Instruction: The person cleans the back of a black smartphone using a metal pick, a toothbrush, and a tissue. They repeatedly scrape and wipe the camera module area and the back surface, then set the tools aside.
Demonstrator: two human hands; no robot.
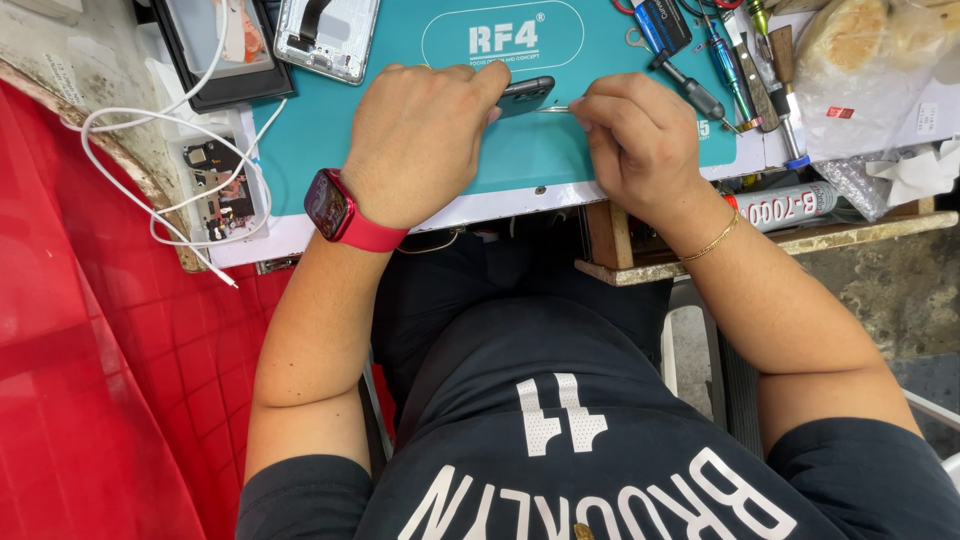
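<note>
A person sits at a workbench, seen from above, both bare forearms reaching forward over a large teal rubber work mat [300,140] that covers most of the bench top.

The left hand [420,140], with a red smartwatch [335,208] on its wrist, lies curled over a small dark rectangular phone-like device [525,95] at the middle of the mat; its fingers are closed around the near end, pinning the device against the mat.

The right hand [635,140], with a thin gold bracelet [712,240] at the wrist, sits just beside it. Its fingertips are pinched together on a thin silver metal tool [556,109], whose tip points at the side edge of the device.

To do this well, the left hand should probably keep the device flat and unmoving, while the tool goes in shallow and level with light pressure, so it does not slip or gouge.

Beyond the hands lie 1 silver opened phone frame [328,35], a white cable [170,150] and a row of screwdrivers [720,60].
</note>
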